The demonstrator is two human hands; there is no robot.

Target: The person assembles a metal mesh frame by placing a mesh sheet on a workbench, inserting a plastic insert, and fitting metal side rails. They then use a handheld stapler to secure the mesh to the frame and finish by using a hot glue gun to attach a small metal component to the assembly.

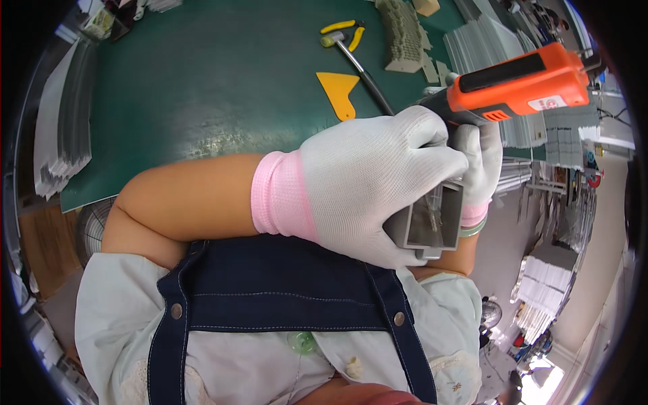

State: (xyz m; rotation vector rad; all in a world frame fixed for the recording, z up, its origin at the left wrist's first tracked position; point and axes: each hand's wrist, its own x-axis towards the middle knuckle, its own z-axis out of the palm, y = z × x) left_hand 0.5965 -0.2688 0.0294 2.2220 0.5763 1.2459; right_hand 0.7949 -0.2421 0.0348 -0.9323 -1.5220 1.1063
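My left hand (pixel 374 179), in a white knit glove with a pink cuff, is closed around a grey rectangular hollow profile (pixel 401 228), its open end facing up toward me. Just beyond it, my right hand (pixel 484 162), gloved the same way, wraps round an orange-and-black handheld power tool (pixel 520 84) that slants up to the right. The tool's working end is hidden behind my left hand. The hammer (pixel 364 74) lies past my left knuckles, its handle end close to the glove.
On the green table (pixel 202 88) lie yellow-handled pliers (pixel 354 34), a yellow scraper (pixel 339 93) and a beige ridged block (pixel 403 37). Stacked grey-white sheets (pixel 64 121) stand at the left edge. More stacked sheets (pixel 486 47) stand at the right.
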